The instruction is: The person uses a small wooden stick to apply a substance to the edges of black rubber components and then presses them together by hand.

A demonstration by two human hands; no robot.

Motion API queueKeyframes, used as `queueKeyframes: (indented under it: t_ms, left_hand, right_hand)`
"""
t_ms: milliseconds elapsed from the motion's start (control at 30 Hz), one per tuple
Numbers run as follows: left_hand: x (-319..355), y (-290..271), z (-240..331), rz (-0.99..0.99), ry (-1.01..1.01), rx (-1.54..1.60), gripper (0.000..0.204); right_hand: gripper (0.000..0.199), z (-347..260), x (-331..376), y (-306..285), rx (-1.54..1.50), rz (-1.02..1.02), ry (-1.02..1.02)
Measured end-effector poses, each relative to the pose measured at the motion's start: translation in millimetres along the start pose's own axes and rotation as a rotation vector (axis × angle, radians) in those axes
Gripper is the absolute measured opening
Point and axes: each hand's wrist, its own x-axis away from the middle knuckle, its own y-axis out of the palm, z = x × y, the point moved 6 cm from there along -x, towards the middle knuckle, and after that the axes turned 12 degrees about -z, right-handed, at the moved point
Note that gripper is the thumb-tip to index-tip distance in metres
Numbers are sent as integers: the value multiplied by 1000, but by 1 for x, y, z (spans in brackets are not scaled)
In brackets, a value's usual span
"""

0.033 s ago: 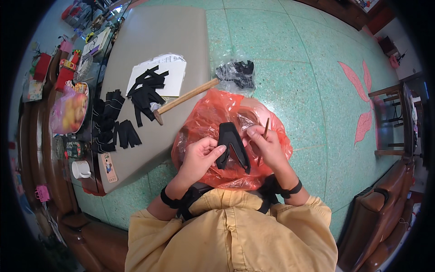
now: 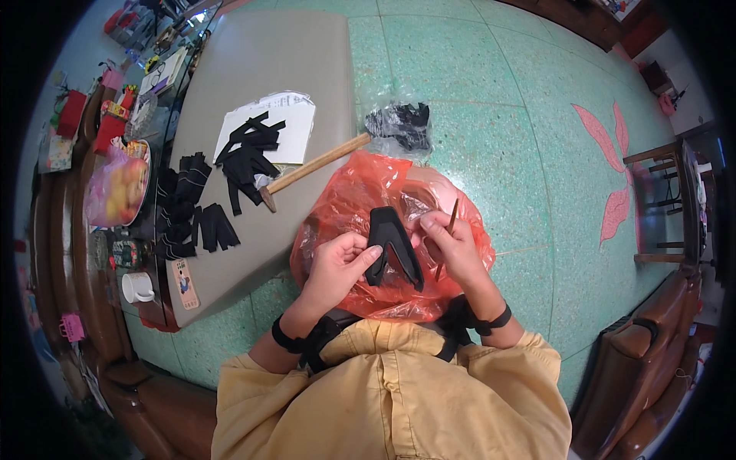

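Note:
My left hand point(image 2: 342, 264) pinches a flat black piece point(image 2: 388, 234) between thumb and fingers along its left edge. The piece is solid at the far end and splits into two legs toward me; I cannot tell its kind. A thin pointed brown stick point(image 2: 448, 230) is held in my right hand point(image 2: 454, 244), slanting up between the fingers. My right thumb and forefinger are pinched together just beside the black piece, apart from it; whether anything small is between them does not show. Beneath both hands a crumpled red plastic bag point(image 2: 345, 203) spreads over my lap.
On the grey bench point(image 2: 268, 46) to the left lie black strips point(image 2: 249, 149), white paper point(image 2: 299, 130) and a wooden-handled hammer point(image 2: 318, 162). A clear bag point(image 2: 402, 126) of black pieces lies beyond the red bag. A white mug point(image 2: 138, 287) and fruit point(image 2: 123, 188) stand farther left.

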Motion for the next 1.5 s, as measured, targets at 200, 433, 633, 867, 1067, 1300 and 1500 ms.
queueKeyframes:
  t_ms: [200,433,633,867,1067,1300,1500]
  left_hand:
    - [1,2,1,49,12,-7,8]
    - [-2,3,4,-129,15,135,10]
    - [-2,0,9,-35,10,131,9]
    - [-3,-4,6,21,61,40,8]
    - [-9,2,6,-94,-64,75,10]
    - [-14,5,7,-172,-49,272,16]
    - [-16,3,3,-77,35,681,18]
  right_hand:
    - [15,0,7,9,304,26,-80]
    - [12,-6,5,6,224,8,-53]
    - [16,-10,-3,2,28,-58,-19]
    - [19,-2,10,8,461,45,-99]
    - [17,-5,-1,-5,79,-93,53]
    - [19,9,-27,4,34,-288,-49]
    - [13,15,-20,13,-28,-151,30]
